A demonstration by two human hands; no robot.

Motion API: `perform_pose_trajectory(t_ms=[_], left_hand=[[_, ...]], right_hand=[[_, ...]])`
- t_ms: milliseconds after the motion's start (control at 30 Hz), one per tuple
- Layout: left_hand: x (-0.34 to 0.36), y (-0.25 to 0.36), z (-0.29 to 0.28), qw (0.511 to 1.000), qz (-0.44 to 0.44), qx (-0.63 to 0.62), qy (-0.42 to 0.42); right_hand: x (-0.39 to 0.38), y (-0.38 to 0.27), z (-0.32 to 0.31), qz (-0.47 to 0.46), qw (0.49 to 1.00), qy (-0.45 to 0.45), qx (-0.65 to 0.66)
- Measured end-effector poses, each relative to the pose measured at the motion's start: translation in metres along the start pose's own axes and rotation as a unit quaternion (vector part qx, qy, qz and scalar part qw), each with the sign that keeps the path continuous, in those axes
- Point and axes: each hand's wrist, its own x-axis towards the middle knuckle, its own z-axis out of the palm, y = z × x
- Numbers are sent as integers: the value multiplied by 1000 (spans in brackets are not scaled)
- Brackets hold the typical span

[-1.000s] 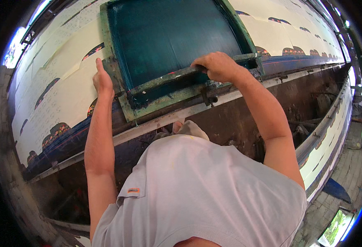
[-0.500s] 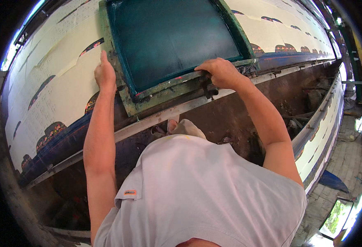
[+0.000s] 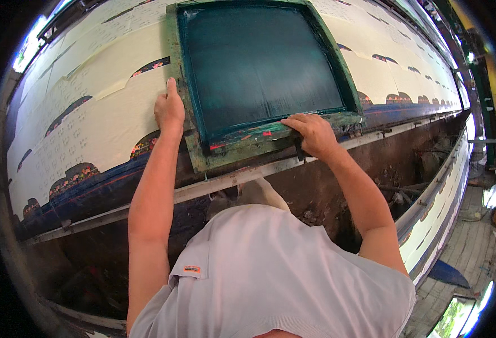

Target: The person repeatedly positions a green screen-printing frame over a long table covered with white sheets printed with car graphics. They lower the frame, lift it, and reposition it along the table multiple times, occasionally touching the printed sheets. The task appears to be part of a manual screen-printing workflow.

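Pale cloth (image 3: 104,121) flanks the left hand (image 3: 170,112), its grip unclear. The right hand (image 3: 314,135) clasps a bar (image 3: 248,137) whose length runs mostly leftward along the frame (image 3: 225,156).

On my feed, a long printing table (image 3: 203,188) bears cream patterned sheeting (image 3: 110,121) left of the left hand (image 3: 169,111) and a green-framed screen (image 3: 262,62) beyond the right hand (image 3: 311,135).

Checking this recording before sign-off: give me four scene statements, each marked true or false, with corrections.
The left hand is beside the left side of the paint-stained green rectangular frame. True.
The right hand is at the frame's far edge. False: the right hand is at its near edge.
The smooth panel inside the frame is bright yellow. False: the panel is dark teal.
Cream sheeting with dark patches shows on both sides of the frame. True.
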Motion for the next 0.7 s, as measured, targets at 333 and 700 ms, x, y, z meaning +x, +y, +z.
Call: perform_pose_trajectory(t_ms=[333,700], left_hand=[[2,-17,3,999,32,-24,30],[-8,-12,1,994,35,50,90]], right_hand=[[127,72,32,-66,990,114,-44],[360,182,47,-44,992,90,-80]])
